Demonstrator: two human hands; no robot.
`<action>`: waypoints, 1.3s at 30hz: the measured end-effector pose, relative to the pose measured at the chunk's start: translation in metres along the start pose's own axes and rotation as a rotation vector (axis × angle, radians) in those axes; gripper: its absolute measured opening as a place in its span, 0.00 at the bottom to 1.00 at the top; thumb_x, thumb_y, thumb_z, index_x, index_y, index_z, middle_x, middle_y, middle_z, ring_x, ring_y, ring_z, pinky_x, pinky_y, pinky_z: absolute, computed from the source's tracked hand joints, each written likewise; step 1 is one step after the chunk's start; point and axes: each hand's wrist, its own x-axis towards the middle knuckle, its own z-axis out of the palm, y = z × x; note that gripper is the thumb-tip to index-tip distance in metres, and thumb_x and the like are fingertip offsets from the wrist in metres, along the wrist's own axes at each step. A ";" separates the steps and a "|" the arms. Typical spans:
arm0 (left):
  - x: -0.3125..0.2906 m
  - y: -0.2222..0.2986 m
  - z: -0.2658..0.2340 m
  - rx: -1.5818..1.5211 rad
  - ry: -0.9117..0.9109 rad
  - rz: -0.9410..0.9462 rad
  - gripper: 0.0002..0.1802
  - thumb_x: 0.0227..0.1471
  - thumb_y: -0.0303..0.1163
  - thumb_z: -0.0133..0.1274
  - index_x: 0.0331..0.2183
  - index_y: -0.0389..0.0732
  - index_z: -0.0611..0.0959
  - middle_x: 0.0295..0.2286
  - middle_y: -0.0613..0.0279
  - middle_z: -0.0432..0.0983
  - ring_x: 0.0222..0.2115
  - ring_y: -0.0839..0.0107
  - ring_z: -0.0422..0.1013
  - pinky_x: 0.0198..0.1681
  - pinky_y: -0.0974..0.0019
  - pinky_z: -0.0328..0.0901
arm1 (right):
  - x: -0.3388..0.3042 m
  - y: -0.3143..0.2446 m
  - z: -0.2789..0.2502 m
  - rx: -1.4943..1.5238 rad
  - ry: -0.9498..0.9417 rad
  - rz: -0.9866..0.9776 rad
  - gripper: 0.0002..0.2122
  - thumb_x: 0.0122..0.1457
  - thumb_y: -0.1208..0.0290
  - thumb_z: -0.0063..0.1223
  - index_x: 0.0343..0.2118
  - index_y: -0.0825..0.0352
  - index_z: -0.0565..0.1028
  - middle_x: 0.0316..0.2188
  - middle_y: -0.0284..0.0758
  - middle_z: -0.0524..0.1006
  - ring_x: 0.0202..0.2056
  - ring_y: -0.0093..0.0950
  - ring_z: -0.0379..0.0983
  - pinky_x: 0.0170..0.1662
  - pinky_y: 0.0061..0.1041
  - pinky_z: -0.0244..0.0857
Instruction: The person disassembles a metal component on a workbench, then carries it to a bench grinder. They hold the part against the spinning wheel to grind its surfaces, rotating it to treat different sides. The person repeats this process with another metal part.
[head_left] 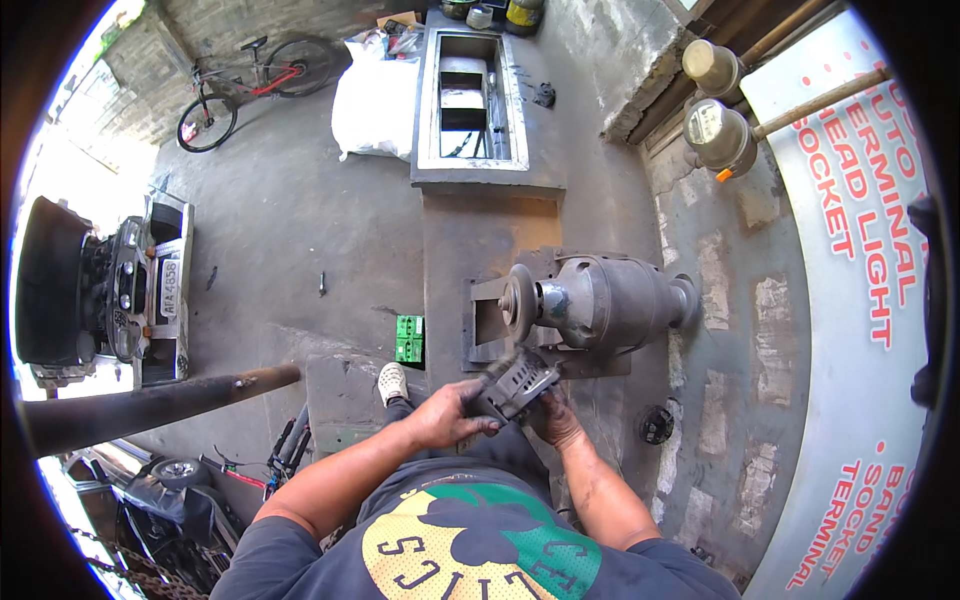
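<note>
Between my two hands is a grey metal alternator housing [519, 388] with slotted vents, held in front of my waist. My left hand [446, 414] grips its left side, with the fingers closed and blackened. On the other side my right hand [553, 417] is wrapped round the right edge; some of its fingers are hidden behind the part. Just beyond the housing stands a bench grinder with a large grey motor [618, 303] and a round wheel [518, 302] on its left end. The housing's top is very close to the wheel's lower edge; whether they touch I cannot tell.
Left of the grinder stand lies a green box [409, 338]. A sink-like metal-framed basin [428, 110] and a white sack [376, 105] are farther off. A dark pole [165, 402] juts in from the left, near a parked vehicle [130, 290]. A wall with meters [720, 137] rises right.
</note>
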 end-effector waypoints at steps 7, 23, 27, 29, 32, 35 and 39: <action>0.003 -0.002 0.012 0.424 0.146 0.152 0.19 0.53 0.38 0.69 0.42 0.39 0.82 0.38 0.49 0.77 0.40 0.39 0.76 0.42 0.47 0.72 | 0.012 0.000 0.049 0.165 -0.079 0.156 0.36 0.57 0.53 0.73 0.63 0.65 0.68 0.55 0.35 0.77 0.57 0.31 0.75 0.59 0.36 0.70; 0.043 0.006 -0.002 0.042 0.215 -0.060 0.20 0.58 0.31 0.68 0.49 0.33 0.83 0.37 0.57 0.86 0.37 0.74 0.78 0.43 0.62 0.75 | 0.056 -0.047 0.061 -0.044 0.211 0.393 0.27 0.62 0.52 0.68 0.54 0.71 0.79 0.44 0.38 0.84 0.41 0.29 0.82 0.45 0.31 0.79; 0.039 -0.008 0.016 -0.077 0.255 -0.091 0.21 0.59 0.31 0.67 0.51 0.33 0.82 0.38 0.60 0.86 0.37 0.75 0.78 0.44 0.63 0.75 | 0.052 -0.057 0.066 -0.129 0.272 0.464 0.30 0.60 0.49 0.69 0.54 0.73 0.79 0.46 0.41 0.83 0.43 0.31 0.82 0.46 0.31 0.79; 0.060 -0.021 0.018 -0.068 0.301 -0.092 0.21 0.59 0.32 0.67 0.51 0.33 0.82 0.38 0.59 0.86 0.38 0.75 0.78 0.45 0.63 0.75 | 0.064 -0.041 0.050 -0.102 0.337 0.449 0.32 0.59 0.48 0.70 0.54 0.74 0.79 0.48 0.42 0.83 0.45 0.32 0.82 0.48 0.32 0.78; 0.050 -0.024 0.027 -0.150 0.273 -0.095 0.22 0.58 0.33 0.68 0.51 0.34 0.82 0.40 0.54 0.86 0.40 0.70 0.79 0.47 0.61 0.74 | 0.054 -0.039 0.047 -0.212 0.331 0.392 0.33 0.57 0.48 0.72 0.55 0.73 0.78 0.50 0.42 0.82 0.48 0.32 0.81 0.52 0.32 0.76; 0.034 -0.023 0.038 -0.130 0.252 -0.001 0.21 0.57 0.33 0.68 0.50 0.36 0.83 0.43 0.48 0.84 0.41 0.61 0.81 0.49 0.58 0.73 | 0.037 -0.039 0.051 -0.230 0.306 0.253 0.32 0.57 0.51 0.74 0.57 0.70 0.77 0.50 0.40 0.82 0.50 0.31 0.80 0.56 0.31 0.74; 0.047 -0.033 0.049 -0.131 0.249 -0.007 0.21 0.59 0.31 0.66 0.52 0.35 0.81 0.42 0.56 0.85 0.41 0.70 0.77 0.49 0.61 0.73 | 0.027 -0.046 0.048 -0.240 0.370 0.275 0.31 0.58 0.53 0.73 0.59 0.69 0.77 0.51 0.39 0.81 0.52 0.30 0.77 0.57 0.30 0.71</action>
